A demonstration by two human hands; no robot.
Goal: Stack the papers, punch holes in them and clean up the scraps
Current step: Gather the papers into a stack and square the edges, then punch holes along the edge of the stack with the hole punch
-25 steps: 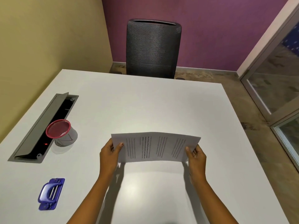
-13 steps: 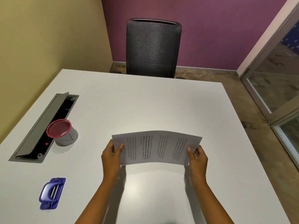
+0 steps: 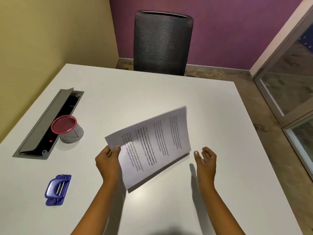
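White table [image 3: 169, 92]: left hand [image 3: 108, 160] pinches the gathered papers [image 3: 152, 146] by a corner, tilted above it; right hand [image 3: 205, 160] spread and empty beside them; blue hole punch [image 3: 57, 189] lies untouched at left, so punching and cleanup likely remain.

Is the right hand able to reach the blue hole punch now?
Probably not easily: the right hand is open and empty, but the hole punch lies beyond the left hand, which grips the papers.

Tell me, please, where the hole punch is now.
In the head view, the hole punch lies left on the table, nearer than the red-rimmed cup.
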